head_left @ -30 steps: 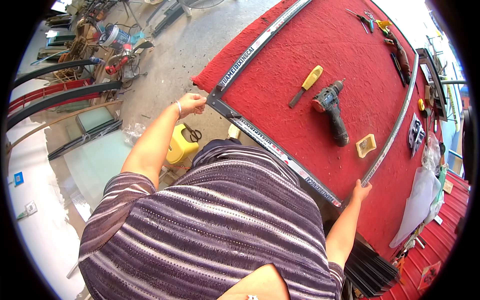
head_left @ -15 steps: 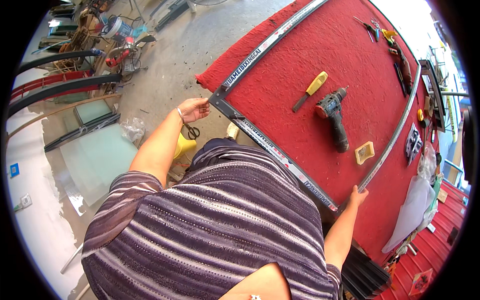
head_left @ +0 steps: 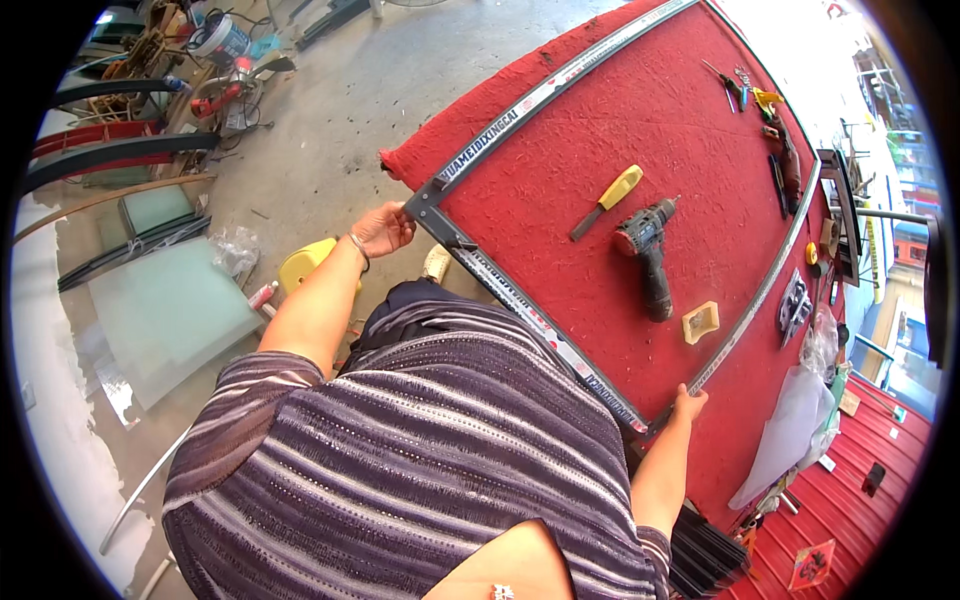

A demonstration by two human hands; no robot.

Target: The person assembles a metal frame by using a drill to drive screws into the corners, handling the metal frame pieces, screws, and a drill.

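Observation:
A large rectangular metal frame, dark with pale printed film along its bars, lies on the red cloth-covered table. At its near left corner, my left hand is closed, thumb and fingers pinching the corner's edge. My right hand is wrapped round the frame's near right corner, its fingers partly hidden. Inside the frame's outline lie a cordless drill, a yellow-handled flat-bladed tool and a small yellowish block with a hollowed top.
Several hand tools lie at the table's far right, with clear plastic sheeting nearer me. On the floor at left are a yellow stool, glass sheets and a red power tool. Dark slats stand below my right arm.
The view has shifted slightly, so the table and its tools appear further left and lower. Both hands keep their hold at the frame's two near corners.

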